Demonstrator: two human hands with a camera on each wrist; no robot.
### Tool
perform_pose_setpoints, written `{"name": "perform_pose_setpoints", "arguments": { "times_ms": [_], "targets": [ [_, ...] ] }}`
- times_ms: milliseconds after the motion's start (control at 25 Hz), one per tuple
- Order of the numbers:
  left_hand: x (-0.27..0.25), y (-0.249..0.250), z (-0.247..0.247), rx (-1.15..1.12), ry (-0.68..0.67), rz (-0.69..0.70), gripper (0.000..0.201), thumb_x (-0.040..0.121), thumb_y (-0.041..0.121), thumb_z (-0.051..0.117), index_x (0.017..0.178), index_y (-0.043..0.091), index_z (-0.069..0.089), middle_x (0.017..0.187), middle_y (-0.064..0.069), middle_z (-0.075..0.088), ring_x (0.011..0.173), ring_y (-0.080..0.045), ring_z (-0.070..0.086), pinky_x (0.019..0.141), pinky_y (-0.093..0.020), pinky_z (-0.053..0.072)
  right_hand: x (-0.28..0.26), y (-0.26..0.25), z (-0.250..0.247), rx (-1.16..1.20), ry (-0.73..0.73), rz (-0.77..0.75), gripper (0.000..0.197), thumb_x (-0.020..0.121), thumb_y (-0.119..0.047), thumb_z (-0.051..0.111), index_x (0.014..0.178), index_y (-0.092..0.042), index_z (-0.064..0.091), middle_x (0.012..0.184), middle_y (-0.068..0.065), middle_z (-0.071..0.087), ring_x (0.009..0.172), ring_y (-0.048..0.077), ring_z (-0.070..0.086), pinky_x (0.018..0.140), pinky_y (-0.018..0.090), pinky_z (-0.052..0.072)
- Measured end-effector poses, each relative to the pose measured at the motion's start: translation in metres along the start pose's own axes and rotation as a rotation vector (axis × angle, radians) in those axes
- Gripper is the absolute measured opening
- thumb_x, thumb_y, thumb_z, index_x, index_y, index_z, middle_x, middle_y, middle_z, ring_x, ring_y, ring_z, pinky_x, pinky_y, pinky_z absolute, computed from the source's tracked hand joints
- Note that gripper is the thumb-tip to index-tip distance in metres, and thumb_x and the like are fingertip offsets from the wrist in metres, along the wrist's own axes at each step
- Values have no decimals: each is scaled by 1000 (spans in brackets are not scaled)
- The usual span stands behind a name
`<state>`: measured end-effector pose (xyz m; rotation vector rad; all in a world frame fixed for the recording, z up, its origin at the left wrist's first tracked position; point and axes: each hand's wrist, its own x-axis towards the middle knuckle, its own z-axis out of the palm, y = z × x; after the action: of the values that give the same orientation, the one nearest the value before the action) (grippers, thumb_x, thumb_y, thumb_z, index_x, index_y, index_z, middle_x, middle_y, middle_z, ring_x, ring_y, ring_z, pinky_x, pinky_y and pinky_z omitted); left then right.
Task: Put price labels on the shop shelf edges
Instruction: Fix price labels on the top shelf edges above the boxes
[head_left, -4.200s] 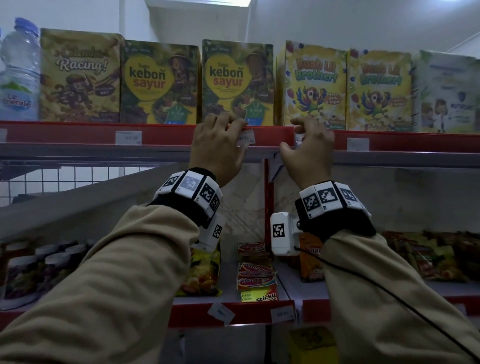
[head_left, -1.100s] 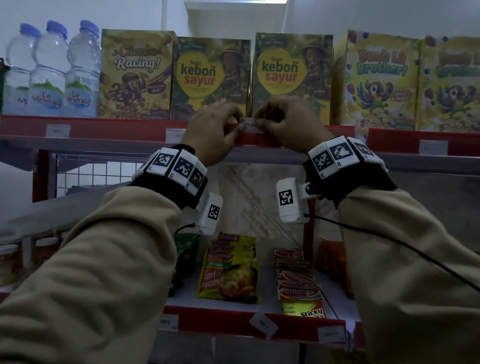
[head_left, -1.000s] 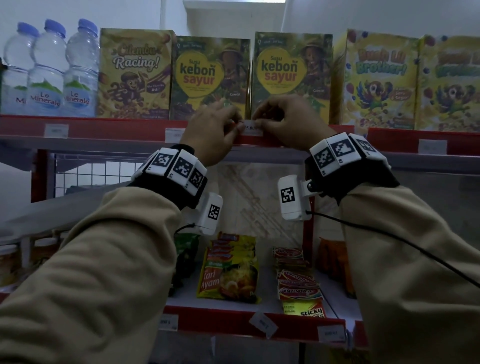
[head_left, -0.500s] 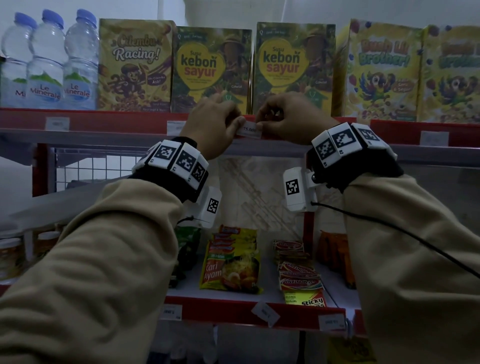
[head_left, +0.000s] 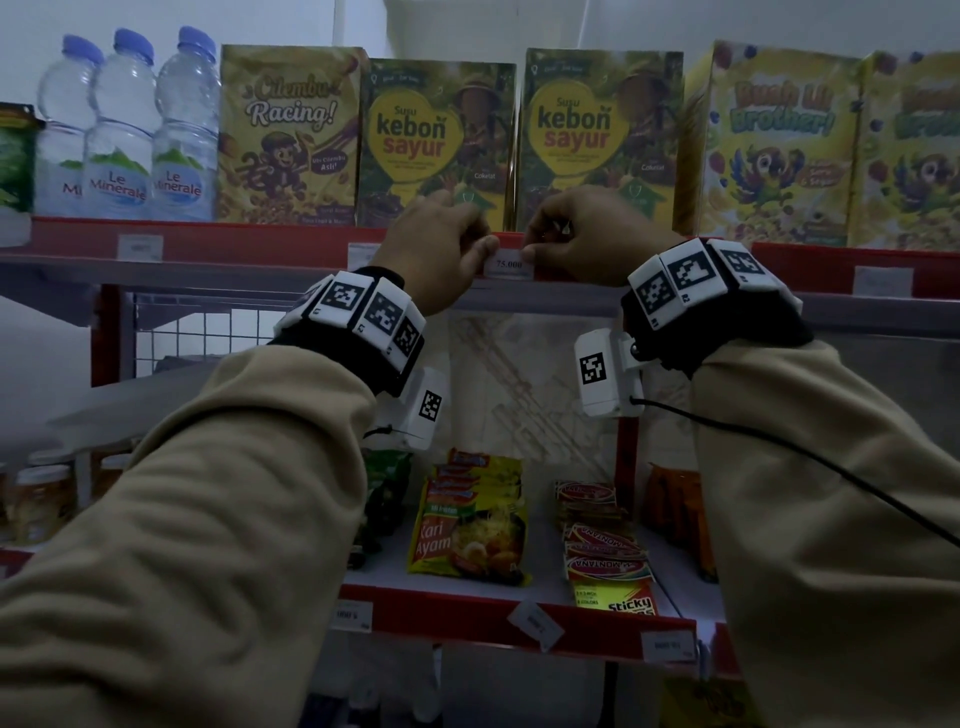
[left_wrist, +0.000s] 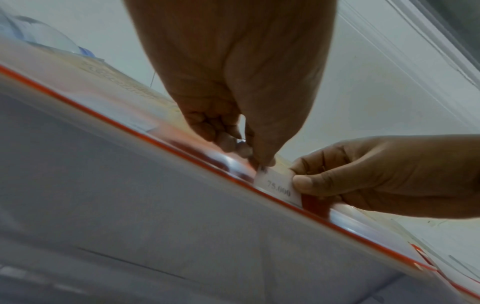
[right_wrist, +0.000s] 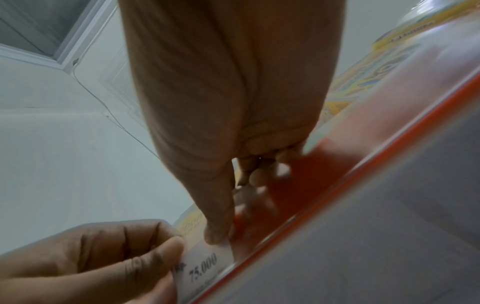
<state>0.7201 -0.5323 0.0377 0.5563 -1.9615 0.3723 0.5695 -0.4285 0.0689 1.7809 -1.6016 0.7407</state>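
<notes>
A white price label (head_left: 509, 265) printed "75.000" sits against the red edge (head_left: 249, 244) of the upper shelf, below the gap between the two "kebon sayur" boxes. My left hand (head_left: 447, 249) pinches its left end and my right hand (head_left: 576, 239) pinches its right end, both with curled fingers. The left wrist view shows the label (left_wrist: 279, 186) low in the clear strip along the red edge (left_wrist: 103, 116), the right thumb on it. In the right wrist view the label (right_wrist: 205, 267) lies between my right thumb tip and the left hand (right_wrist: 124, 257).
Cereal and milk boxes (head_left: 436, 140) and water bottles (head_left: 119, 130) stand right behind the edge. Other labels (head_left: 139, 247) sit along it, one (head_left: 883, 280) at the right. The lower shelf holds noodle packs (head_left: 467, 525); a crooked label (head_left: 535, 621) hangs on its edge.
Both hands came in from apart on the shelf edge to a point further left. Over the last second the label between them has dropped a little into the strip.
</notes>
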Motion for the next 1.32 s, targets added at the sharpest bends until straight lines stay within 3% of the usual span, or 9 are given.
{"name": "perform_pose_setpoints", "arguments": {
  "times_ms": [280,520,720,960,1320],
  "targets": [
    [-3,5,0,-10,31,2,27,95,32,52,106,8,57,108,-14,53,105,-29,46,88,-35,34,-5,3,5,37,64,-1,15,86,-27,67,99,-21,66,96,-5,53,91,14,50,88,37,46],
    [-3,8,0,-32,56,-18,26,94,30,55,102,6,56,105,-15,53,101,-29,47,86,-33,34,-7,6,10,101,133,-15,23,83,-27,69,104,-23,60,106,2,60,104,25,53,93,50,43],
    [-6,5,0,-93,128,-18,26,90,27,62,97,2,57,101,-17,52,98,-29,47,77,-25,30,-8,6,19,22,237,29,22,81,-35,68,101,-28,61,109,-2,58,110,27,44,98,42,35],
    [-14,5,-1,143,189,-32,29,89,40,56,102,14,60,110,-12,54,111,-31,41,91,-37,31,-11,-6,27,-48,269,104,25,79,-34,61,103,-30,58,117,-1,55,118,29,38,95,42,28],
    [-21,-54,-35,153,52,44,27,87,38,62,108,21,60,108,-9,51,106,-29,46,92,-40,37,12,-54,37,-199,198,175,33,75,-48,63,98,-25,58,113,3,54,119,32,35,99,50,30]
  ]
}}
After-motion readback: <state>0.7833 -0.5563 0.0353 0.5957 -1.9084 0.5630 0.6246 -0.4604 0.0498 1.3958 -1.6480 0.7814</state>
